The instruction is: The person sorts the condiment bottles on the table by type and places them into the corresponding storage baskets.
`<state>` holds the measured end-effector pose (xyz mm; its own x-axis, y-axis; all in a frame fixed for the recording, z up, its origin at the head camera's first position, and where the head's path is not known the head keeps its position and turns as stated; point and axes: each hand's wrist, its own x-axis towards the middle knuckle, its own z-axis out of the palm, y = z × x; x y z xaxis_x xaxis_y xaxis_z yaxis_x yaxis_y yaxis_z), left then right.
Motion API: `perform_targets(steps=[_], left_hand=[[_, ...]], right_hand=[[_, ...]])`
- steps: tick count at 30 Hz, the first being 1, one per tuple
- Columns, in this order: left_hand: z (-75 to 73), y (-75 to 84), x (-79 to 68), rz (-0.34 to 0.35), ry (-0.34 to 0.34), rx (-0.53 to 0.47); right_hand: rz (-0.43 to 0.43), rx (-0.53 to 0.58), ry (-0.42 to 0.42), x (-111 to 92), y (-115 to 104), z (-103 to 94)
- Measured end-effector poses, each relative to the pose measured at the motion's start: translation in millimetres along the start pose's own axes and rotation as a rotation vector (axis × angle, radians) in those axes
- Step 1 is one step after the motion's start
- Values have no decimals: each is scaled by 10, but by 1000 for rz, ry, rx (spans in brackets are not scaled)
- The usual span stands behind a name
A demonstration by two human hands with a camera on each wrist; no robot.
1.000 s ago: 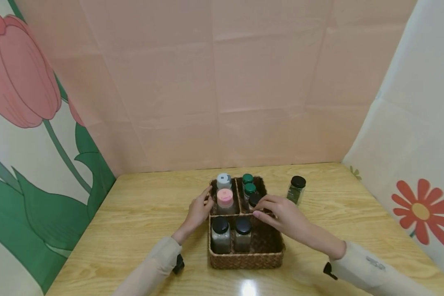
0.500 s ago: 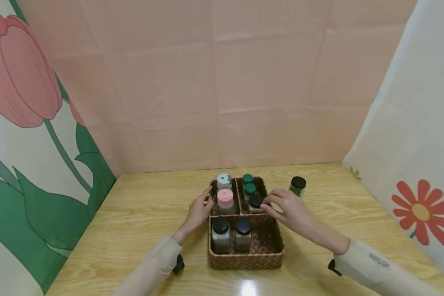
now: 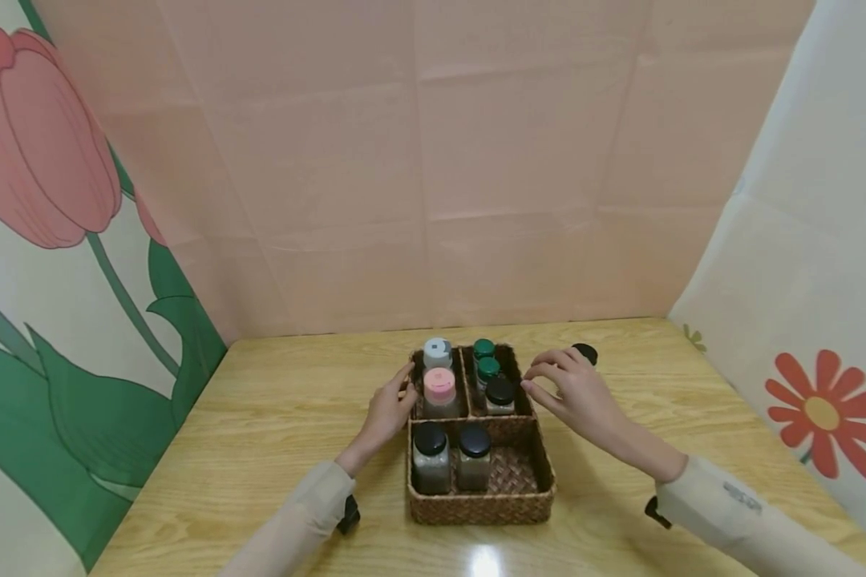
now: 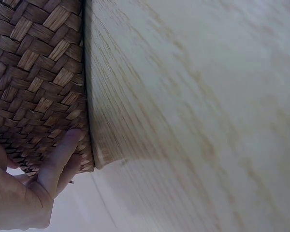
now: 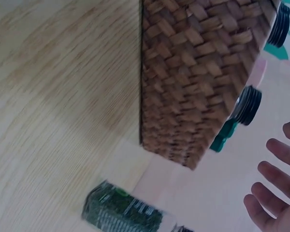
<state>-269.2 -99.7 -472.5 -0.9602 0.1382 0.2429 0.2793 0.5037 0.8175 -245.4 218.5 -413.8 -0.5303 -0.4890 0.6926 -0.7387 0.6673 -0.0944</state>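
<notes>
A woven brown basket (image 3: 479, 508) with three compartments stands on the table. My left hand (image 3: 388, 413) is at its left side; in the left wrist view its fingers (image 4: 58, 162) lie against the woven outer wall. My right hand (image 3: 573, 393) is just right of the basket with nothing in it, fingers apart and slightly bent. Nearest to it inside is a black-lidded jar (image 3: 500, 395), in the back right compartment with two green-capped jars (image 3: 487, 370). A pink-capped bottle (image 3: 440, 389) and a white-capped one (image 3: 437, 353) stand in the back left compartment.
Two black-lidded jars (image 3: 431, 461) stand in the front compartment, on its left. Behind my right hand another black-lidded jar (image 3: 586, 353) stands on the table, its green contents (image 5: 121, 208) visible in the right wrist view. A pink sheet (image 3: 433, 200) rises behind the table.
My right hand has drawn away from the black-lidded jar in the back right compartment and moved right, off the basket. The left hand has stayed where it was.
</notes>
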Motion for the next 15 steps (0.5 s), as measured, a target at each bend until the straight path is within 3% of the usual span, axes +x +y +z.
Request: perform_targets(steps=[15], left_hand=[[17,-20,5,-4,7,-20]], right_hand=[[28,-59,37,-75,351,35]])
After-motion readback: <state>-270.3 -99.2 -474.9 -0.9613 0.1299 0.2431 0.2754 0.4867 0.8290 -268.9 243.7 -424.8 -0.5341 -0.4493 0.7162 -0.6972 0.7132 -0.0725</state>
